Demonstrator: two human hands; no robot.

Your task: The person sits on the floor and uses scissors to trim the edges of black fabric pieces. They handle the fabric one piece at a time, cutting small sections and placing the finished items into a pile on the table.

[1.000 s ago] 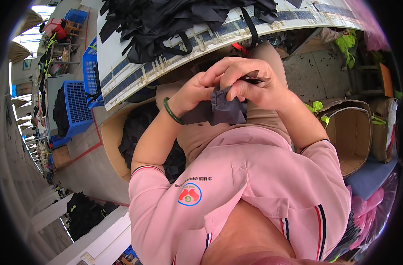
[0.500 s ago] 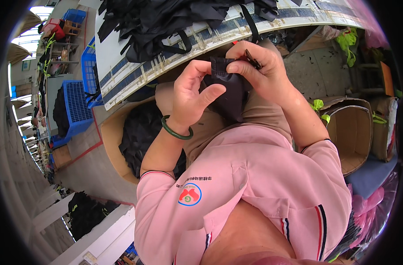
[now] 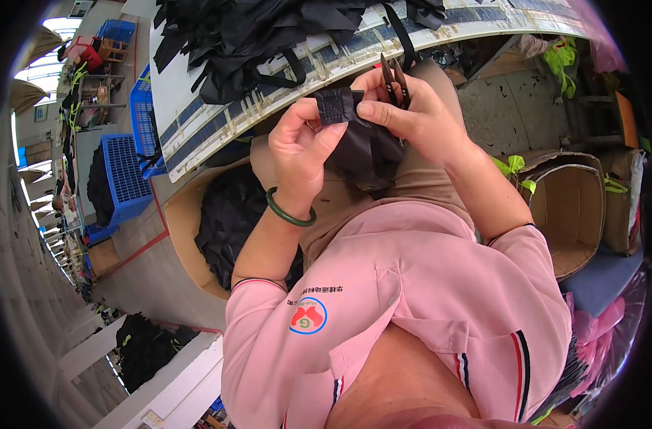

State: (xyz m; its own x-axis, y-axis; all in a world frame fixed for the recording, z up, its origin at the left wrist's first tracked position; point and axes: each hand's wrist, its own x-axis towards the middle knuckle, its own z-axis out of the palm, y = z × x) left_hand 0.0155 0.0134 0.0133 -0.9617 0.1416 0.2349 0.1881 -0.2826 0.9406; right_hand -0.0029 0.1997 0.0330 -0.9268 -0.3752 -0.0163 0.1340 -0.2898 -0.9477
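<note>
Over at 9 o'clock, a cardboard box point(image 3: 183, 225) holds heaped black fabric point(image 3: 229, 211); second carton point(image 3: 569, 218) sits at 3. Up at 12, left hand point(image 3: 297, 143) and right hand point(image 3: 422, 121) both pinch a black cloth piece point(image 3: 365, 150), right one's also gripping dark snips point(image 3: 394, 87).

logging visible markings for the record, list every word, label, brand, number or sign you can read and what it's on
Printed wording is described, not copied:
Pink shirt, chest: round badge, blue ring, red shapes, green letter; wording not copied.
Same shirt, beside the badge: a line of dark characters, upside down in this view; not copied.
Dark snips in the right hand: pale marks, too small to read.
</note>
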